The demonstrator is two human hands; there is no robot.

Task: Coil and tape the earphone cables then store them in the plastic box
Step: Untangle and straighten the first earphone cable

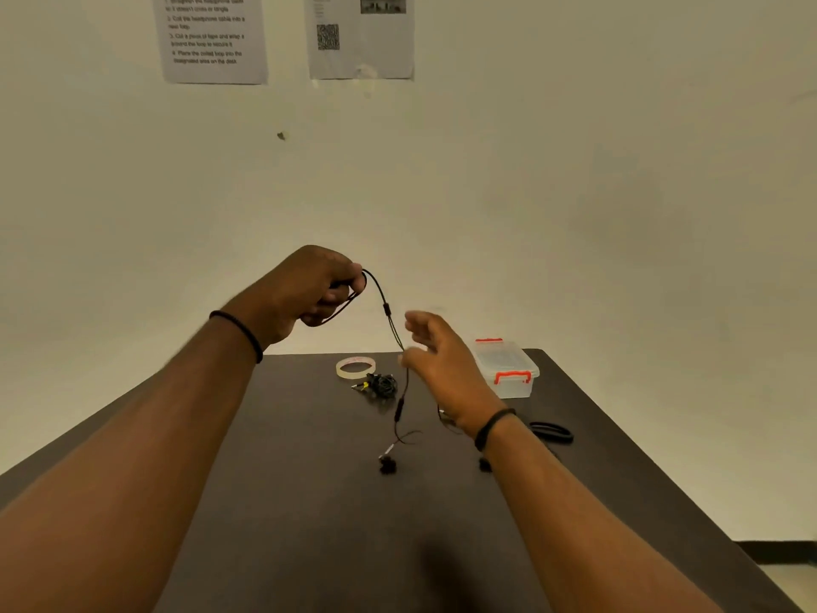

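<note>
While gripping a coiled loop of thin black earphone cable (389, 316) at frame centre, the left hand (309, 289) is lifting it above the dark table (287, 502); the right hand (435, 351), fingers spread, is touching the hanging strand, with the clear red-latched plastic box (508, 367) sitting just right.

Desk (274, 502): near half bare, broad open approach from the front edge. Obstacles cluster toward the far edge: tape roll (355, 367), tangled earphone bundle (381, 384) just beside it, plastic box (508, 369) at far right, lid on. Black loop (551, 432) lies right of centre. A hanging earphone cable (400, 391) drops from the raised left hand (309, 287) to mid-desk, crossing the central lane; right hand (435, 353) beside it.
</note>
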